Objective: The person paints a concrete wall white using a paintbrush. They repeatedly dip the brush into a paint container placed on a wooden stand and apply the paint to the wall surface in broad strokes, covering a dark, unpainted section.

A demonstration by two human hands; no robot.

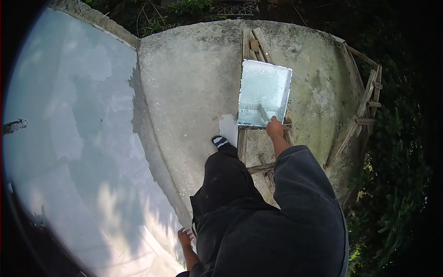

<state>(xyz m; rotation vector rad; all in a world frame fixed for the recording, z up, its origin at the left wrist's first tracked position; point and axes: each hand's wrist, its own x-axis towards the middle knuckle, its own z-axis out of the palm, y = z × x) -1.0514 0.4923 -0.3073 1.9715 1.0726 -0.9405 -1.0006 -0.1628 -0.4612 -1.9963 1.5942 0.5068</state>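
Observation:
My right hand (274, 127) grips a flat trowel-like tool (264, 113), which sits inside the near end of a rectangular tray (289, 92). A pale bluish-white paste coats the tray's inside, with ridged marks at the far part. The tray rests on a wooden trestle (242, 145). My fist hides part of the tool's grip. Low at my left side hangs my left hand (185, 237), its fingers loosely curled and a little apart, with nothing seen in it. The nearest thing to it is a wall (93, 114) with patchy pale coating.
Bare grey concrete (187, 86) lies underfoot, with a pale patch (227, 124) beside my shod foot (220, 141). A second wooden trestle (361, 114) leans at the right. Dark leafy plants (398, 180) border the right side. A rough ledge (100, 20) tops the wall.

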